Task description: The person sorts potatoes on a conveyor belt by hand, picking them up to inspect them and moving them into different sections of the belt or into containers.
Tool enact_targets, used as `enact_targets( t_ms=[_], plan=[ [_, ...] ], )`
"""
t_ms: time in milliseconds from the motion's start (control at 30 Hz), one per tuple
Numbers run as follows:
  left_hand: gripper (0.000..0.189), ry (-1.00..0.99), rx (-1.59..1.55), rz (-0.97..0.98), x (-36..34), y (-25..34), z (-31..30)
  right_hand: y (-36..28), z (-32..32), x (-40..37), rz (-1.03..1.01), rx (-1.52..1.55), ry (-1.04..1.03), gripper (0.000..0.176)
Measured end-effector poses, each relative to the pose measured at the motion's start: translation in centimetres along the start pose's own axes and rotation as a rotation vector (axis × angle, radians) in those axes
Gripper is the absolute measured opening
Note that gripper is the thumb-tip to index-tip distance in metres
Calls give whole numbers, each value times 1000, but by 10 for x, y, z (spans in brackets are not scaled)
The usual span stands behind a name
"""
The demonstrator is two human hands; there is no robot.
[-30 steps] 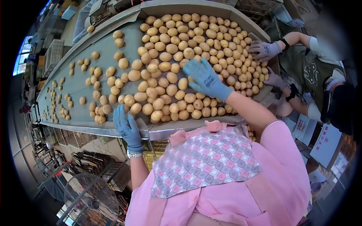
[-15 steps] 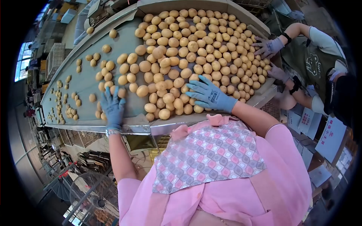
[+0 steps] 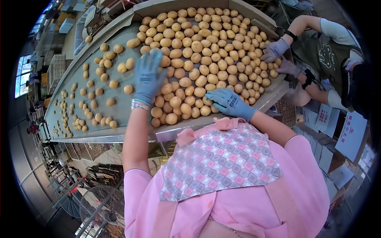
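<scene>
A thick layer of potatoes (image 3: pixel 196 47) covers the right part of a green conveyor belt (image 3: pixel 127 105). Both my hands wear blue-grey gloves. My left hand (image 3: pixel 149 77), slightly blurred, is over the left edge of the packed potatoes, its fingers stretched toward the far side and touching or just above them. My right hand (image 3: pixel 232 104) rests on potatoes near the belt's near edge, fingers extended and a little bent, with the palm down. Neither hand shows a potato gripped in it, though the undersides are hidden.
A metal rim (image 3: pixel 95 139) borders the belt's near side. Looser potatoes (image 3: pixel 81 109) lie to the left. At the right end a co-worker's gloved hands (image 3: pixel 275 50) touch potatoes. Cardboard boxes (image 3: pixel 351 135) stand at the right; a large fan (image 3: pixel 105 206) is below left.
My left hand has moved right and away from me, from the near rim to the packed potatoes. My right hand has drawn slightly nearer. Loose potatoes at left have shifted position.
</scene>
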State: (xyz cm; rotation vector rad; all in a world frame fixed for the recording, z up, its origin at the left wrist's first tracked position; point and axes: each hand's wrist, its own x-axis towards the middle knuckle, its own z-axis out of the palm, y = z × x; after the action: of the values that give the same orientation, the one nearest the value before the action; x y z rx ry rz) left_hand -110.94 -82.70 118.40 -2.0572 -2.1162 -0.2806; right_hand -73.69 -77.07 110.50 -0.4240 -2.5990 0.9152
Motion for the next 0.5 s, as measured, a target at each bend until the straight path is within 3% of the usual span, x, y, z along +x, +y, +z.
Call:
enact_targets(
  t_ms=[67,167,267,333,367,467,500],
  plan=[
    [55,-29,130,-203,4,-52,3,5,0,-7,15,37,24,41],
    [48,114,224,-478,-48,-179,38,8,0,-13,90,35,41,41],
    [48,91,103,-665,-62,-126,-32,10,-2,15,84,-141,306,36],
    [49,305,-21,-432,-79,-70,-35,3,-10,51,194,-242,284,32],
    [49,246,-9,-371,-89,-43,-35,2,-13,71,248,-296,272,31],
    [48,78,58,-262,-114,23,-41,4,1,112,369,-571,-12,37],
    [48,82,8,-307,-123,30,-43,-2,3,123,435,-669,-99,39]
  ],
)
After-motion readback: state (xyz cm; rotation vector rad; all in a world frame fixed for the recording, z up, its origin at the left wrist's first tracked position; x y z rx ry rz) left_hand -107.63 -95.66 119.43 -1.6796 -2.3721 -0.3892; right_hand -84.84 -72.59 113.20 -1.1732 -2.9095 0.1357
